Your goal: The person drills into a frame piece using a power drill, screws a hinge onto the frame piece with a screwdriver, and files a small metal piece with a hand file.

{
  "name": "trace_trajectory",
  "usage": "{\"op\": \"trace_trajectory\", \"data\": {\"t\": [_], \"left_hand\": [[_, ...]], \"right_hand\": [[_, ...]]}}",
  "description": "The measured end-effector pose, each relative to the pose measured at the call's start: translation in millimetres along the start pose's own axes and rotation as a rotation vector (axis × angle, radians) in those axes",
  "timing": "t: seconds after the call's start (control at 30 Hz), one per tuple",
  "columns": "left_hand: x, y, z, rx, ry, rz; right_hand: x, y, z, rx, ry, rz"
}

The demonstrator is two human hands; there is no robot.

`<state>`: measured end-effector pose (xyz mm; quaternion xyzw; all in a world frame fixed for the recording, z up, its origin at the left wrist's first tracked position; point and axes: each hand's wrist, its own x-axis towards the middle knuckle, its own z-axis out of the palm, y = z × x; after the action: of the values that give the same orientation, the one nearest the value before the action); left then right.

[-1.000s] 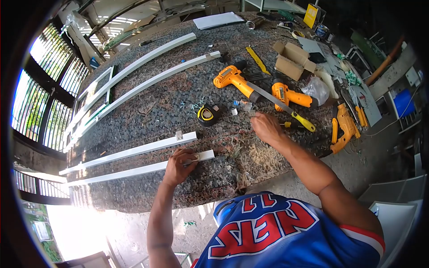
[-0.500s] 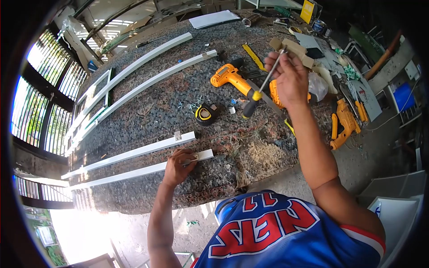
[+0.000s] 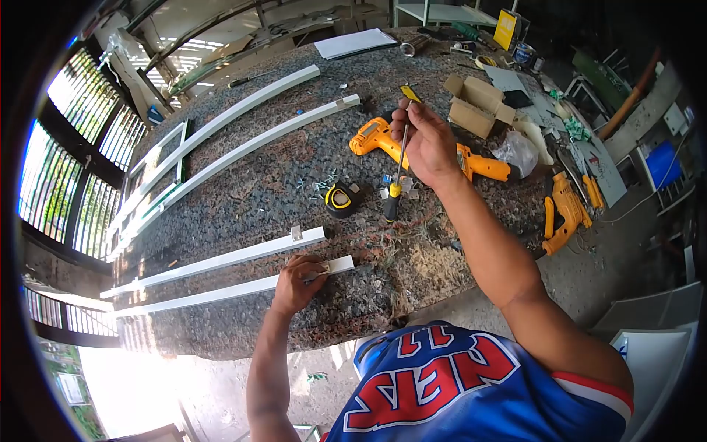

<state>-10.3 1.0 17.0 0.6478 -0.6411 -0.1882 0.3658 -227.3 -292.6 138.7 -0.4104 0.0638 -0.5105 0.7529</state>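
My right hand (image 3: 429, 144) is raised over the middle of the table. It grips a screwdriver (image 3: 395, 193) by its metal shaft, the yellow-and-black handle hanging down. At the near white metal bar (image 3: 221, 296), my left hand (image 3: 300, 283) is closed with fingertips pinching a small metal bracket (image 3: 322, 269) against the bar near its right end. The fingers partly hide that piece. A second white bar (image 3: 221, 258) lies just beyond, with a similar bracket (image 3: 296, 233) on it. Loose screws (image 3: 318, 182) and a tape measure (image 3: 339, 200) lie between the bars and my right hand.
Two orange cordless drills (image 3: 377, 138) (image 3: 486, 166) lie beyond my right hand, near an open cardboard box (image 3: 480, 107). Another orange power tool (image 3: 565, 214) sits at the right edge. Longer white bars (image 3: 250, 92) and a clipboard with paper (image 3: 355, 44) lie farther back.
My right hand has moved left and a little down, and the screwdriver now hangs more upright with its handle lower. My left hand stays at the near bar.
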Motion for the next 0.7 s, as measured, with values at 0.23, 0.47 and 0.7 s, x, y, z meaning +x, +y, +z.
{"op": "trace_trajectory", "data": {"t": [0.23,0.47,0.7], "left_hand": [[0,0,0,-0.007,0.001,-0.002],[0,-2,-1,0.0,-0.006,0.005],[0,-2,0,-0.009,0.003,0.013]], "right_hand": [[-1,8,-3,0.035,-0.074,0.013],[-2,9,1,0.055,-0.105,0.039],[-1,13,5,-0.013,-0.085,-0.01]]}}
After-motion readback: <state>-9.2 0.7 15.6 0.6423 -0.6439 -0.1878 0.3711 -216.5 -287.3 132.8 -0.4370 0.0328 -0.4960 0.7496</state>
